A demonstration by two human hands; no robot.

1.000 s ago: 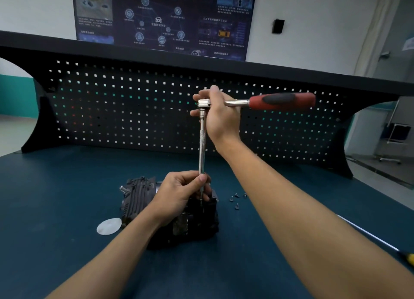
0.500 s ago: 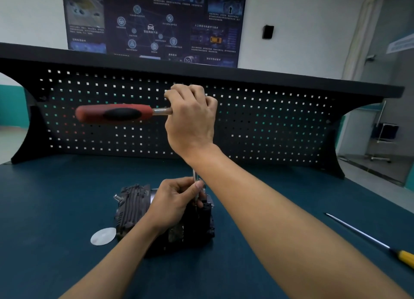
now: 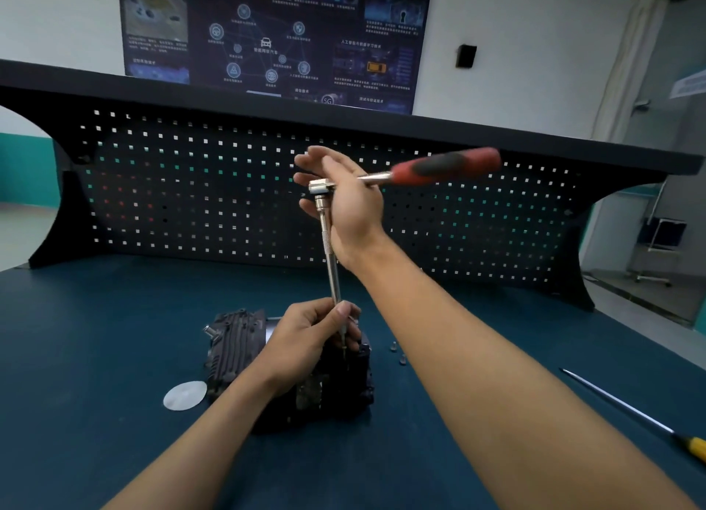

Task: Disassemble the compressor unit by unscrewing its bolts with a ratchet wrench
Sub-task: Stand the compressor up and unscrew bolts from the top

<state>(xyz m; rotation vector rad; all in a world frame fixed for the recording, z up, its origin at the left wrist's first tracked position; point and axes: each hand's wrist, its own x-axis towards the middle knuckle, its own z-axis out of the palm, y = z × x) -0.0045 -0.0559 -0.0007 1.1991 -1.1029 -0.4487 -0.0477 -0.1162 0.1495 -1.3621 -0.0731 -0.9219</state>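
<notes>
Ratchet wrench [image 3: 447, 165] handle swung from 9 to 3 o'clock | right hand [image 3: 344, 200] gripped its head, left hand [image 3: 313, 334] pinched extension shaft [image 3: 330, 257] over compressor unit [image 3: 237, 349], table [image 3: 95, 356] centre | I judged shaft needed keeping plumb.

Bare left hand [image 3: 305, 337], bare right hand [image 3: 353, 207], 2 bare forearms [image 3: 477, 356]

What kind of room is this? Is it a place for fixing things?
Probably a workshop or training room. There is a blue workbench with a black pegboard behind it, a ratchet wrench and a screwdriver out, and a big technical poster on the wall.
</notes>
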